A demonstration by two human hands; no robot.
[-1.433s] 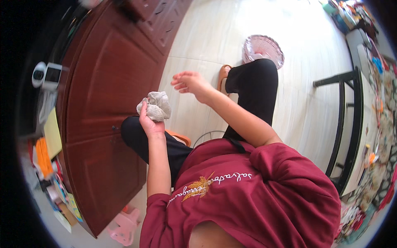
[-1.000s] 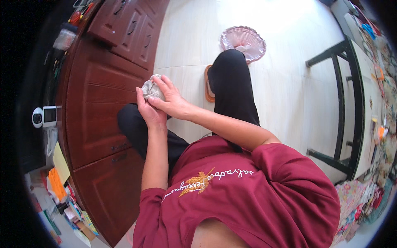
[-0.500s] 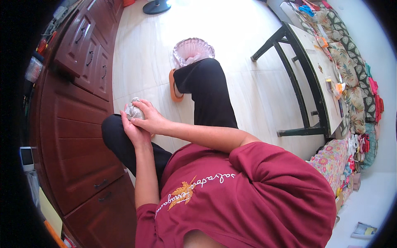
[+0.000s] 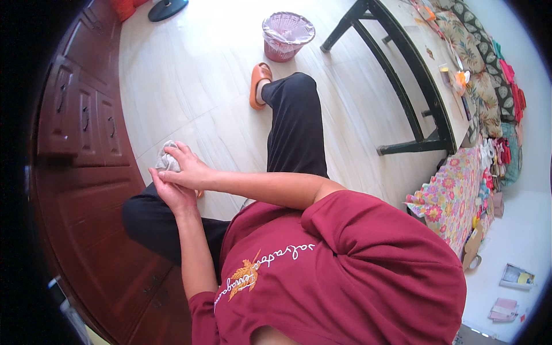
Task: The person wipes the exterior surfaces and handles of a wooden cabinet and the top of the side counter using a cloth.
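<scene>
A crumpled grey-white bundle (image 4: pixel 166 159), which looks like balled cloth, sits between my two hands above my bent left knee. Cupped against its near side is my left hand (image 4: pixel 177 196), palm turned up. From the right, my right hand (image 4: pixel 192 171) reaches across my body and closes over the bundle with its fingers bent round it. The hands touch each other, and part of the bundle is hidden under the fingers.
Dark red wooden cabinets (image 4: pixel 86 207) run along the left. Ahead on the tiled floor stands a lined waste bin (image 4: pixel 282 54), near my orange slipper (image 4: pixel 257 92). A dark-legged table (image 4: pixel 411 75) is at the right, beside a flowered cloth (image 4: pixel 445 192).
The view has shifted, so the waste bin and the slipper now show more fully. Both hands are still round the bundle, with little change in their grip.
</scene>
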